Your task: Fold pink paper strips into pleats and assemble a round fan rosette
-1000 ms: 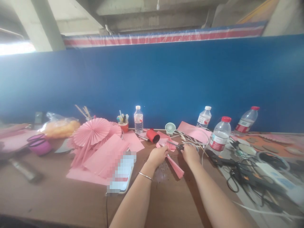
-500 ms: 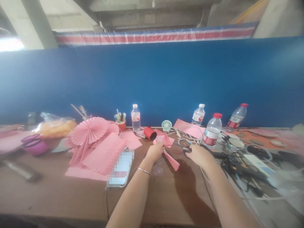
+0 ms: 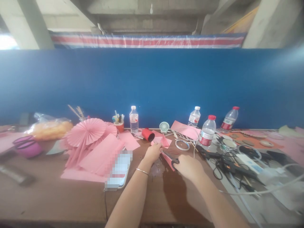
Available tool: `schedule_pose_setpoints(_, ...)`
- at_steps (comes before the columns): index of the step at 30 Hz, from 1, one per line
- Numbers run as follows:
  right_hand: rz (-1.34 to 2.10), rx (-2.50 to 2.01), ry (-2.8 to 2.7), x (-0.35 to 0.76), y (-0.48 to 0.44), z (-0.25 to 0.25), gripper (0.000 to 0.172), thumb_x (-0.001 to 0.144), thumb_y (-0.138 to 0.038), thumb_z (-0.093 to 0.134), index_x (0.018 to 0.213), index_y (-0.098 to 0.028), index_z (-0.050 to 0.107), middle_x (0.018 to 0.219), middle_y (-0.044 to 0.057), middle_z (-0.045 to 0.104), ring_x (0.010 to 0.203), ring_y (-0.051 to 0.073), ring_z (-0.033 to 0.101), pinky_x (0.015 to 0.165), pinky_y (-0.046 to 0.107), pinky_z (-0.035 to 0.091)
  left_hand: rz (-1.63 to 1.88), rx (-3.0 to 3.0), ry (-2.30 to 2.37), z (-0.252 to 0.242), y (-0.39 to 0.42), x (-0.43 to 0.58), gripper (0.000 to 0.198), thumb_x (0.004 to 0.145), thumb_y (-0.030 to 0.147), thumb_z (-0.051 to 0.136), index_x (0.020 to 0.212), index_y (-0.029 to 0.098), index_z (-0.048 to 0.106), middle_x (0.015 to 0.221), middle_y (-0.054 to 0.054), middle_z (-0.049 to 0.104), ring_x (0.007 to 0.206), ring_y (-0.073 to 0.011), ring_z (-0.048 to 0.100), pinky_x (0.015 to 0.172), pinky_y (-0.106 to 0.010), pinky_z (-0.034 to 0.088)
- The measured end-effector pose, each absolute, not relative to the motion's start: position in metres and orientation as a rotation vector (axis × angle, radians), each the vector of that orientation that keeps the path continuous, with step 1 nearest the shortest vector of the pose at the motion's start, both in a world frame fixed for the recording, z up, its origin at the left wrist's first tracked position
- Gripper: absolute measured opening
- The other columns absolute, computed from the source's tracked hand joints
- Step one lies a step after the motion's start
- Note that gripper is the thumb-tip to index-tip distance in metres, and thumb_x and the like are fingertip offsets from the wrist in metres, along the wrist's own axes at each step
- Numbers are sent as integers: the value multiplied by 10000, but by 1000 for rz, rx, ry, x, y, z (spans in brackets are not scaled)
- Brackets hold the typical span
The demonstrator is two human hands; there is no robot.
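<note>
My left hand [image 3: 153, 153], a bracelet at its wrist, is closed on a narrow strip of folded pink paper [image 3: 169, 161] above the table. My right hand [image 3: 190, 167] grips a pair of scissors [image 3: 173, 158] by the dark handles. The blades point left and lie over the pleated strip, close to my left fingers; whether they are cutting into it I cannot tell. Just beyond my left hand a small pink paper fan [image 3: 164, 141] rests on the table. A red cylinder [image 3: 148, 135] lies on its side behind it.
Pink pleated rosettes [image 3: 87, 132] and sheets [image 3: 102, 155] lie left, with a phone [image 3: 120, 171] beside them. Water bottles [image 3: 207, 132], a mini fan [image 3: 164, 127] and a tape roll [image 3: 182, 145] stand or lie behind. Tangled cables [image 3: 228, 164] spread over the right side.
My right hand has moved left with the scissors, from beside the tape roll to the pink strip. My left hand still holds the strip. The view has shifted slightly.
</note>
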State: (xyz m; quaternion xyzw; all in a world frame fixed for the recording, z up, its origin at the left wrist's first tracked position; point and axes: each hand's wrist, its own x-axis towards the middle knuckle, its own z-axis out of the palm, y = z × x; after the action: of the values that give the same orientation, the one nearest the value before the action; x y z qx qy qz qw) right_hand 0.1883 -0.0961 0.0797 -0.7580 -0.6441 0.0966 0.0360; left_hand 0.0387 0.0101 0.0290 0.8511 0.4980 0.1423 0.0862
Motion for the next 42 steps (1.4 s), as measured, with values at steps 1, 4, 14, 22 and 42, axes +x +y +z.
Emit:
schedule_pose_setpoints(1,288,-2330,-1978,188,-94,78,293,685,-396,442,710,-177,635,759,120,639,690,235,598,574,295,392,417,2537,1490,29,10,39,233,849,266,280,949,224,486,1002,-23,512,868,-135,519,736,-219,369)
schedule_pose_setpoints(4,257,-2333,-1986,186,-91,73,287,685,-371,440,741,-171,638,766,127,642,688,230,600,585,295,393,399,2551,1489,27,11,39,241,856,275,267,959,225,480,1000,-25,504,870,-132,519,740,-220,368)
schedule_pose_setpoints(14,241,-2308,-1981,173,-85,73,298,699,-361,438,773,-161,646,743,129,647,685,249,615,575,302,410,412,2594,1456,24,12,38,237,856,275,269,980,235,467,999,-28,476,835,-134,531,705,-228,379)
schedule_pose_setpoints(22,254,-2310,-1960,165,-74,64,304,697,-331,441,864,-153,623,804,141,644,762,250,610,611,314,422,352,2529,1514,31,7,41,243,854,274,283,994,240,478,1012,-32,463,883,-141,518,745,-230,372)
schedule_pose_setpoints(42,207,-2359,-1930,148,-63,31,377,702,-429,441,833,-137,639,829,148,650,789,276,609,655,362,442,396,2610,1472,26,7,41,227,851,289,299,970,227,482,983,-35,488,809,-139,533,686,-230,385)
